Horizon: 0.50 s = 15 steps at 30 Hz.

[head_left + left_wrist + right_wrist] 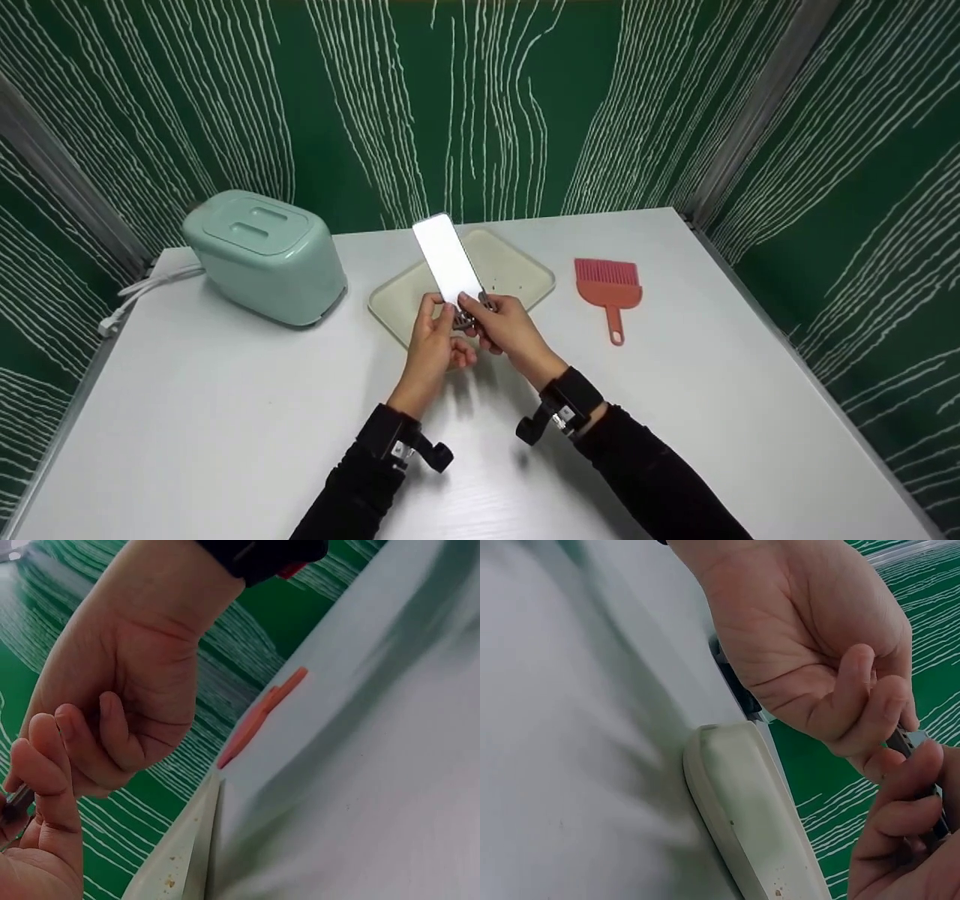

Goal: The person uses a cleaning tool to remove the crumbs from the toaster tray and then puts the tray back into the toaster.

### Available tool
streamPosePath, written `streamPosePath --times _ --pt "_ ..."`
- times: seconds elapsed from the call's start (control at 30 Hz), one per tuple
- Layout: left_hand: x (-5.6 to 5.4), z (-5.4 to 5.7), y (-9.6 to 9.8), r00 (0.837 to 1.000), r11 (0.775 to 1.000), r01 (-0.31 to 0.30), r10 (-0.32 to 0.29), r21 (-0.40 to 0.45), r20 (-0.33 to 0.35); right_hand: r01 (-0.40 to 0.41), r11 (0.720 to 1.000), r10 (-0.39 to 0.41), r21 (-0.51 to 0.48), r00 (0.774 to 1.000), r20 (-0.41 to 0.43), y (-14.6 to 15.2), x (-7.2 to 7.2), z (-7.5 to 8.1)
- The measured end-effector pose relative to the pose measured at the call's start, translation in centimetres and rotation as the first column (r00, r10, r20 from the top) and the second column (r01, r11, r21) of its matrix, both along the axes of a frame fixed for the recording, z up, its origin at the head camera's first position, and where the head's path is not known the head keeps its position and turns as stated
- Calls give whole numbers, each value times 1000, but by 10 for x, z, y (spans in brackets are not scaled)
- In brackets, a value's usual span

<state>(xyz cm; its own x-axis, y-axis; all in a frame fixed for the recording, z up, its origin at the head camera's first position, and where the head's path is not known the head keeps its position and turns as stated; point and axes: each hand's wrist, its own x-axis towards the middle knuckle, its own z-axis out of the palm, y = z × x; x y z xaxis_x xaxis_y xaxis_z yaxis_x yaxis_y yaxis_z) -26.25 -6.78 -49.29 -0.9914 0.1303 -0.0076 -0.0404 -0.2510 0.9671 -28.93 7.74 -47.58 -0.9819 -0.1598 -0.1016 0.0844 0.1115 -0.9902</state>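
A long, flat, shiny crumb tray (pixel 448 255) with a dark slotted end is held up at a slant, its far end pointing away from me. My left hand (pixel 430 346) pinches the near end on the left side, thumb on top. From the right, my right hand (pixel 516 330) grips the same end, with its thumb over the face. In both wrist views the fingers curl beneath the dark edge (pixel 909 741). Below the hands lies a cream tray (pixel 517 262) with dark crumbs scattered on it, partly hidden by the crumb tray and the hands.
A mint-green toaster (pixel 274 262) stands at the back left, its white cord and plug (pixel 112 322) near the table's left edge. An orange-red brush and dustpan set (pixel 609 292) lies right of the cream tray. Green patterned walls border the white table (pixel 225 420).
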Motion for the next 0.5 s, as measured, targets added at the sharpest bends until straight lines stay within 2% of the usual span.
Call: streamPosePath --times 0.3,0.5 --pt "1 -2 1 1000 1000 15 -15 12 14 42 997 -42 -63 999 -10 -2 -3 -6" --pt "2 -6 -3 1000 999 21 -21 -40 5 24 996 -28 -86 999 -47 -3 -4 -9"
